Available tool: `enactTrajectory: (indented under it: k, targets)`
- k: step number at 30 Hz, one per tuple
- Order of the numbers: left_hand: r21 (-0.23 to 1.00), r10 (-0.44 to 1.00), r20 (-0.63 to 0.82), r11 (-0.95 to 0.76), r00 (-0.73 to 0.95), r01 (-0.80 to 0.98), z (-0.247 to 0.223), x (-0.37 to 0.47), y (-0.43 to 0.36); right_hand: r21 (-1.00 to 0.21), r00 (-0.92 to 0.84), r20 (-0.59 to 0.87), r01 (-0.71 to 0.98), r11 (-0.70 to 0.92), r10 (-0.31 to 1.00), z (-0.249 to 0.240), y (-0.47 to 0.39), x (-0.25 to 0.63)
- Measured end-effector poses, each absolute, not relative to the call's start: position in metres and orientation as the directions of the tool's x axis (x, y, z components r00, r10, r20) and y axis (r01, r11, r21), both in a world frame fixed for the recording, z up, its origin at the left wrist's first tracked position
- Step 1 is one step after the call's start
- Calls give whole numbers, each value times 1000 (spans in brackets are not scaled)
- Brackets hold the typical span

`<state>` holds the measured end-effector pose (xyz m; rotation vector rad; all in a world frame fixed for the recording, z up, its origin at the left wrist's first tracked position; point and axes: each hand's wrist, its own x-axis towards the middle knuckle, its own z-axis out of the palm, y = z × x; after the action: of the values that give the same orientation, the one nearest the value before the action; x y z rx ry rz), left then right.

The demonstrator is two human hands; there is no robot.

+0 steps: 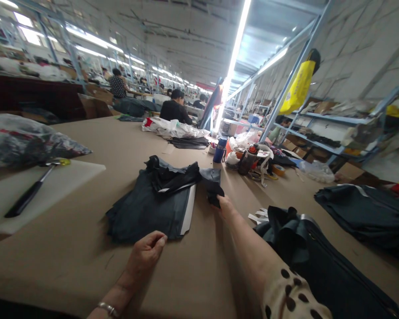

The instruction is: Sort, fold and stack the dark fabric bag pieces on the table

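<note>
A stack of dark green-grey fabric pieces (141, 208) lies on the brown table, with a white strip (189, 210) along its right side. Crumpled black cloth (176, 177) rests across the top of the stack. My right hand (223, 204) is closed on a dark fabric piece (213, 188) just right of the stack. Near the stack's front edge is my left hand (151, 248), its thumb and fingers pressed together; whatever it may pinch is too small to make out.
Folded dark garments (329, 261) lie at the right. A black-handled hammer (29, 195) rests on a white board (76, 177) at the left, beside a plastic bag (26, 141). Bottles (248, 159) and tape (278, 170) stand farther back. A seated person (174, 108) is beyond the table.
</note>
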<state>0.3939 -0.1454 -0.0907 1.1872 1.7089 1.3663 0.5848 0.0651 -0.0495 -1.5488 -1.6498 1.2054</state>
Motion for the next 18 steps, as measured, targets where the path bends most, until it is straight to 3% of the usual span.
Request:
enactTrajectory:
  k: [3,6,9,12,14,18]
  targets:
    - [993,888,-111,122,-446,-4,-86,408,-138,-971,-148,-226,115,-210,963,-70,1,580]
    - [964,881,-248,185,-403,-190,-84,426,-128,-951,-158,-256,-138,-278,954,-84,-63,578]
    - [916,846,-368,258,-386,-308,-83,439,-126,-861,-166,-307,-371,-348,937,-82,-106,595]
    - [861,822,-459,319,-337,-396,-81,444,-133,-680,-219,-359,-605,-415,907,-69,-127,620]
    - [818,837,-502,379,-216,-434,-77,447,-141,-642,-258,-380,-618,-454,888,-60,-135,630]
    - [714,842,-527,510,110,-480,-71,465,-156,-781,-395,-317,-408,-474,862,-46,-148,627]
